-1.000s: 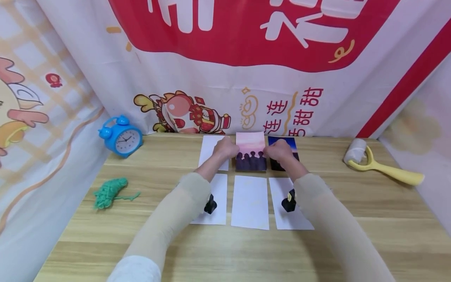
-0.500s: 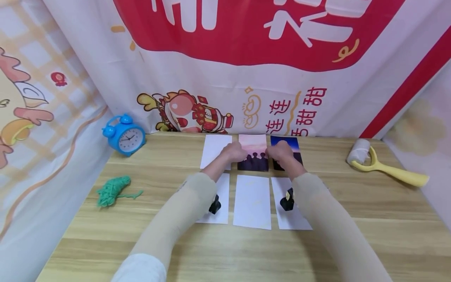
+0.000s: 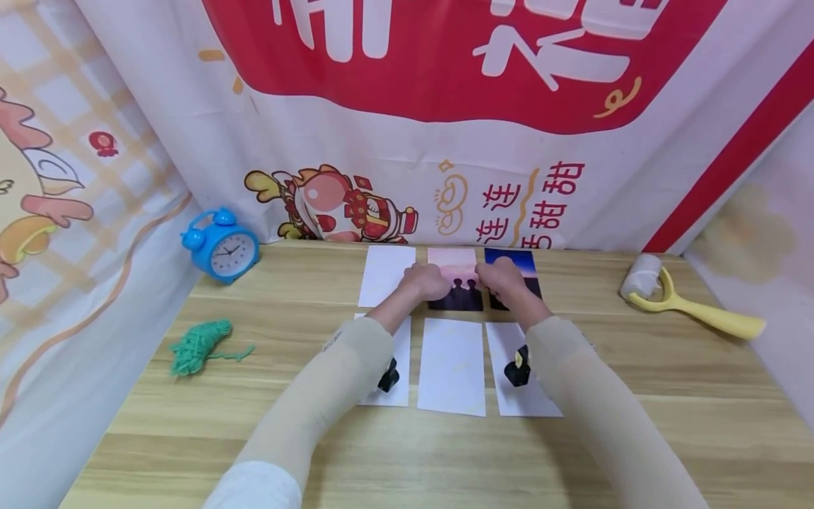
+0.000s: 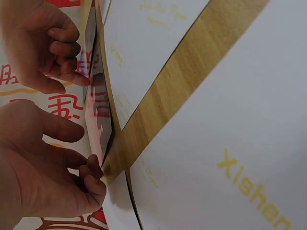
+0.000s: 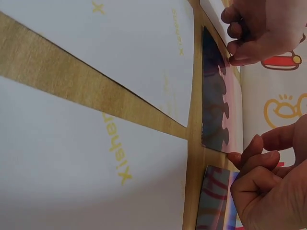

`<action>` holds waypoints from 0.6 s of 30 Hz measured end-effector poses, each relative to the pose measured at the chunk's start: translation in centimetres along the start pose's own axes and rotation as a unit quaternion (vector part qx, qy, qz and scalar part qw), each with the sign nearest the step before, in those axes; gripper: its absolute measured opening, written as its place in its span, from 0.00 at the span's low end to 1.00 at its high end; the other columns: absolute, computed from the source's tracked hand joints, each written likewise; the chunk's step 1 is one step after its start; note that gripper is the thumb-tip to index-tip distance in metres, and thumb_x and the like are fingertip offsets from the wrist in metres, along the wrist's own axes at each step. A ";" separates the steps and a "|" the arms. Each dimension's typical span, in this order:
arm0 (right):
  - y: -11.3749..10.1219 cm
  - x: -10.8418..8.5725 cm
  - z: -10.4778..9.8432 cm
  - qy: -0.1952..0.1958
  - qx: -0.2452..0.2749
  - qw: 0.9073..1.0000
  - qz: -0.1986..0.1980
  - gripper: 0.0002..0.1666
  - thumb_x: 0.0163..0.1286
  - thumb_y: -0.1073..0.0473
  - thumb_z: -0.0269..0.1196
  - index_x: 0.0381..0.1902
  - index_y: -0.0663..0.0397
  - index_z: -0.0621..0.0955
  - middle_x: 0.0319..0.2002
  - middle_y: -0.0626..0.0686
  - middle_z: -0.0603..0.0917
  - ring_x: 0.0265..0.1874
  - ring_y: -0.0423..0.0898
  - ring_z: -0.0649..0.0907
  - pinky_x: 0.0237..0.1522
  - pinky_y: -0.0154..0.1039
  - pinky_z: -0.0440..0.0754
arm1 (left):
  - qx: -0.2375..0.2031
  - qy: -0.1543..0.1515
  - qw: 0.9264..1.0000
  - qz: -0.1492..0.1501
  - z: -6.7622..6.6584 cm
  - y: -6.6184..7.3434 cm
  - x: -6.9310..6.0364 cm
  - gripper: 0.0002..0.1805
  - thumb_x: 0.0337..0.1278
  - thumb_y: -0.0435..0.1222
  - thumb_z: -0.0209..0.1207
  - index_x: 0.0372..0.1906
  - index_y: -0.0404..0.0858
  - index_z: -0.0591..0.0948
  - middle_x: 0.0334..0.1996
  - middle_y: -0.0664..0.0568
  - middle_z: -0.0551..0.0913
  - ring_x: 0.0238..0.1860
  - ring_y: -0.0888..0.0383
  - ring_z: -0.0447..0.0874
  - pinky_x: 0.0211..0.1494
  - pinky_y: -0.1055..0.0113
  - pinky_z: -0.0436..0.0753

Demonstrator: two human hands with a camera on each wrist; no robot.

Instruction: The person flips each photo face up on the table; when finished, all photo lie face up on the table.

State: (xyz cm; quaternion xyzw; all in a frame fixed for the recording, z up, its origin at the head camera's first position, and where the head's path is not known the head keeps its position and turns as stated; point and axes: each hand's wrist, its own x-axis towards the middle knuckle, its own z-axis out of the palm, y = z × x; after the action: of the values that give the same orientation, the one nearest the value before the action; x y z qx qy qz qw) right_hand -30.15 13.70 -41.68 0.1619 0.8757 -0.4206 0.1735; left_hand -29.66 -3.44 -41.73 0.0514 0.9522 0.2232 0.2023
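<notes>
In the head view, a pink postcard with dark silhouettes [image 3: 462,295] lies in the middle of the back row. My left hand [image 3: 427,281] covers part of its left side, fingers loosely bent; in the left wrist view this hand [image 4: 53,167] has its fingertips by the card's edge. My right hand [image 3: 502,277] is at the right edge, partly over a dark blue card [image 3: 518,263]. In the right wrist view, a fingertip of the right hand [image 5: 273,177] touches the pink card's edge [image 5: 216,96]. Neither hand visibly pinches anything.
A white card [image 3: 386,276] lies back left. Several white cards form the front row, including a middle one [image 3: 452,366]. A blue alarm clock [image 3: 225,247] and green yarn [image 3: 199,348] are at the left; a yellow-handled roller [image 3: 693,304] is at the right, before the back curtain [image 3: 356,141].
The pink card's far edge has come down lower and the card now lies flat. My left hand has shifted right over its left side; the right hand has barely moved.
</notes>
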 end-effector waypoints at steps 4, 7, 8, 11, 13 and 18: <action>-0.3 -0.7 -0.2 0.004 -0.017 1.000 -0.022 0.16 0.75 0.53 0.50 0.26 0.51 0.70 0.26 0.49 0.72 0.26 0.47 0.71 0.32 0.38 0.68 | -0.013 0.021 1.000 0.011 -0.8 0.2 -1.4 0.22 0.67 0.42 0.50 0.56 0.33 0.83 0.69 0.34 0.75 0.71 0.38 0.69 0.78 0.48 0.69; -1.0 -1.4 0.1 0.020 -0.029 0.998 -0.048 0.18 0.76 0.51 0.51 0.26 0.51 0.71 0.30 0.51 0.77 0.31 0.48 0.75 0.35 0.38 0.70 | -0.017 0.046 0.999 0.015 -1.9 -0.3 -2.0 0.23 0.66 0.41 0.50 0.57 0.32 0.82 0.68 0.32 0.75 0.68 0.37 0.71 0.75 0.47 0.72; -1.2 -1.6 0.2 0.026 -0.027 0.998 -0.056 0.17 0.75 0.51 0.51 0.26 0.52 0.71 0.30 0.51 0.78 0.32 0.48 0.77 0.35 0.38 0.71 | -0.013 0.055 0.998 0.017 -2.3 -0.5 -2.0 0.22 0.64 0.40 0.50 0.55 0.31 0.82 0.67 0.32 0.75 0.67 0.37 0.71 0.74 0.47 0.73; -2.2 -2.1 0.9 0.024 0.007 0.998 -0.061 0.15 0.75 0.52 0.52 0.34 0.55 0.77 0.34 0.55 0.84 0.31 0.48 0.79 0.31 0.35 0.72 | -0.008 0.081 0.996 0.020 -3.5 -2.3 -1.1 0.21 0.62 0.41 0.50 0.50 0.33 0.83 0.64 0.35 0.77 0.64 0.39 0.72 0.68 0.48 0.77; -2.8 -2.4 1.6 0.009 0.041 0.997 -0.058 0.15 0.74 0.54 0.52 0.44 0.60 0.80 0.41 0.57 0.87 0.30 0.46 0.81 0.28 0.32 0.75 | 0.000 0.089 0.996 0.014 -4.4 -3.4 -1.2 0.19 0.61 0.41 0.50 0.46 0.33 0.83 0.63 0.37 0.78 0.63 0.40 0.72 0.67 0.48 0.77; -4.3 -3.1 3.5 -0.060 0.158 0.984 -0.052 0.24 0.75 0.59 0.53 0.63 0.68 0.75 0.46 0.60 0.84 0.27 0.41 0.83 0.27 0.28 0.81 | 0.031 0.084 0.996 -0.009 -5.8 -6.3 -2.3 0.32 0.69 0.46 0.53 0.70 0.31 0.73 0.75 0.33 0.68 0.78 0.36 0.62 0.82 0.42 0.65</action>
State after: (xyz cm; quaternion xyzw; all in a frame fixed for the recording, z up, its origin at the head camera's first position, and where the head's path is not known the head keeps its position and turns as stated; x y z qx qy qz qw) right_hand -28.69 7.93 -39.46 0.1157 0.7932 -0.5715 0.1756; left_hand -30.00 -11.80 -38.96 0.0299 0.9727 0.1950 0.1219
